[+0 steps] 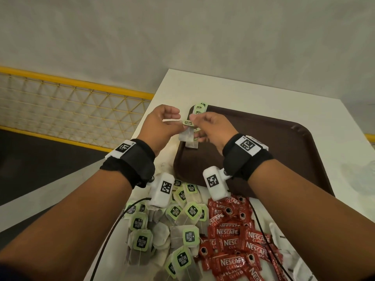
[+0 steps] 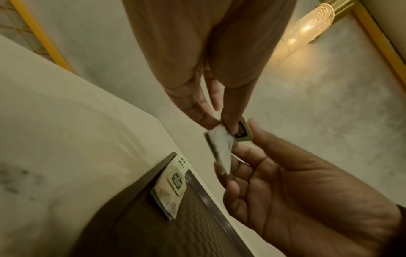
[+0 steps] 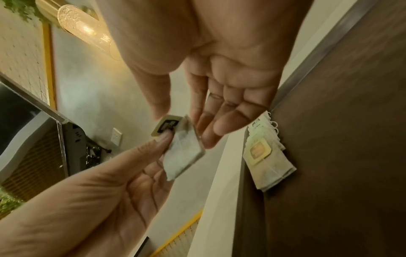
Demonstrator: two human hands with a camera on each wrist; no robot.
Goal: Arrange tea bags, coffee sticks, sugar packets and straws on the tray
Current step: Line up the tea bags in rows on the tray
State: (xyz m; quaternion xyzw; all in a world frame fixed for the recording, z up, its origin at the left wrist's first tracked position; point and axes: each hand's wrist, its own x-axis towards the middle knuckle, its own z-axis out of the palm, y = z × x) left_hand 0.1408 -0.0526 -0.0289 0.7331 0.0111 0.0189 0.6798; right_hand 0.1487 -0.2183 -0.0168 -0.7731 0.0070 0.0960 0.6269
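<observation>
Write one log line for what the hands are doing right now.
left hand: pinches tea bag | right hand: pinches same tea bag | tray: tea bag stack at far-left corner | coffee sticks: on table

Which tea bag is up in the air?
The tea bag pinched between the left hand and right hand; the others lie on the tray or table.

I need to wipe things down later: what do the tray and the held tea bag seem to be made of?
Tray: looks like hard brown plastic, matte, with a fine textured floor and a smooth raised rim. Tea bag: thin whitish filter paper, dark contents showing through, with a glossy green card tag; both the left hand and right hand pinch it.
</observation>
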